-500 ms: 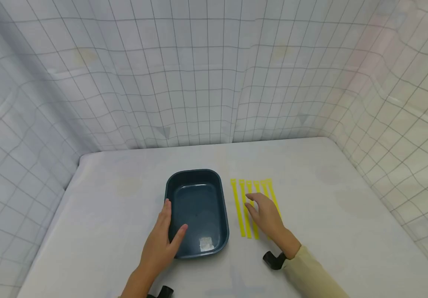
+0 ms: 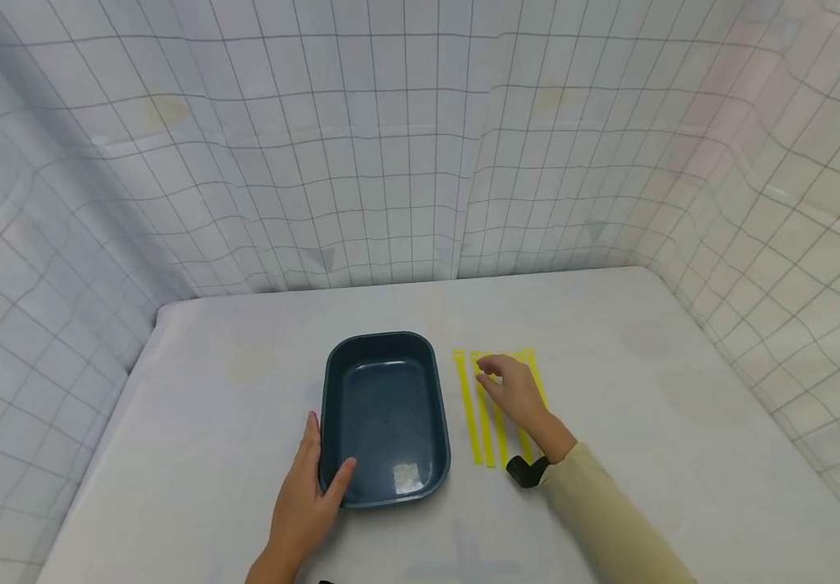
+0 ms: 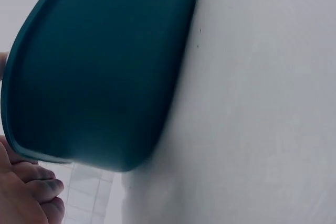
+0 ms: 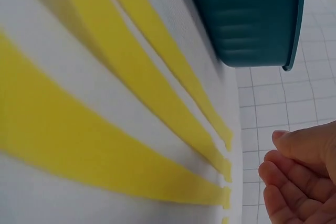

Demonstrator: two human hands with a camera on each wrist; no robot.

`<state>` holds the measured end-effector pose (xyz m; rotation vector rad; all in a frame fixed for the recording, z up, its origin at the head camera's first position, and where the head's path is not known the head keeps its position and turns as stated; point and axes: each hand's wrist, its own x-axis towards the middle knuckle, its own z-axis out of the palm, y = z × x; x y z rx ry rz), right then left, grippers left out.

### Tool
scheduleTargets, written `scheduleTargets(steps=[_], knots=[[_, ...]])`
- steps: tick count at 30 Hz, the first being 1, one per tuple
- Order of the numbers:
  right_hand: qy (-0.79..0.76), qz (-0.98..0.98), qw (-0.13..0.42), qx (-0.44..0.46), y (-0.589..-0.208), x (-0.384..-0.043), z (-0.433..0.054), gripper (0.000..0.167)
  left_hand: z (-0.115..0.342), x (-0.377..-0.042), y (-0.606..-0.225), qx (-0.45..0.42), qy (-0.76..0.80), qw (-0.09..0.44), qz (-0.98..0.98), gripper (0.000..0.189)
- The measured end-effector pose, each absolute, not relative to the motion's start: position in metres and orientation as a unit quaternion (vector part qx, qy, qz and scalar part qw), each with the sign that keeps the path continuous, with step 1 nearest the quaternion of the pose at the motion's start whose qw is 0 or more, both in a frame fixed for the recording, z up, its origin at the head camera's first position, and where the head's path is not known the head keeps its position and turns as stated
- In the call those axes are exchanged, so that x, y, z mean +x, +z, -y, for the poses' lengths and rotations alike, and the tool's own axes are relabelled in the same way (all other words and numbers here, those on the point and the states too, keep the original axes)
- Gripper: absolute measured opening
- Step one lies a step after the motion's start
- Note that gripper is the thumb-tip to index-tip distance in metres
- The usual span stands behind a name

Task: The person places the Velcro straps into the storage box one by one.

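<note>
A dark teal rectangular tub (image 2: 383,422) with rounded corners and nothing inside sits on the white-covered table. Along its left wall lies my left hand (image 2: 303,495), fingers extended beside the side and thumb at the rim near the lower corner. Several flat yellow strips (image 2: 469,414) with wider far ends lie in a row to the right of the tub. My right hand (image 2: 514,393) hovers over their far part, fingers bent with a gap between thumb and forefinger. In the right wrist view, the right hand (image 4: 304,177) holds nothing and is apart from the yellow strips (image 4: 142,77).
White grid-patterned curtains (image 2: 405,146) enclose the back and both sides of the table (image 2: 230,422). A black wrist-camera mount (image 2: 525,472) sits under the right wrist.
My right hand has moved away from me toward the far ends of the strips. My left hand has slid slightly back and left along the tub. The tub and strips look unmoved.
</note>
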<state>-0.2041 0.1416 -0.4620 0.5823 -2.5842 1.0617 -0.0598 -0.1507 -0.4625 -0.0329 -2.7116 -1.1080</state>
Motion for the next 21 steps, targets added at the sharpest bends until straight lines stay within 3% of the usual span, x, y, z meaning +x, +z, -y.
scheduleTargets(steps=[8,15,21], knots=[[0.361,0.916,0.073,0.16,-0.462,-0.219,-0.136,0.023,0.157,-0.059,-0.466,-0.027,-0.426,0.086,0.9,0.075],[0.328,0.932,0.031,0.154,-0.461,-0.238,-0.133,0.027,0.165,-0.056,-0.469,-0.047,-0.453,0.032,0.889,0.111],[0.323,0.931,0.008,0.171,-0.461,-0.252,-0.129,0.029,0.17,-0.057,-0.474,-0.079,-0.454,0.053,0.886,0.127]])
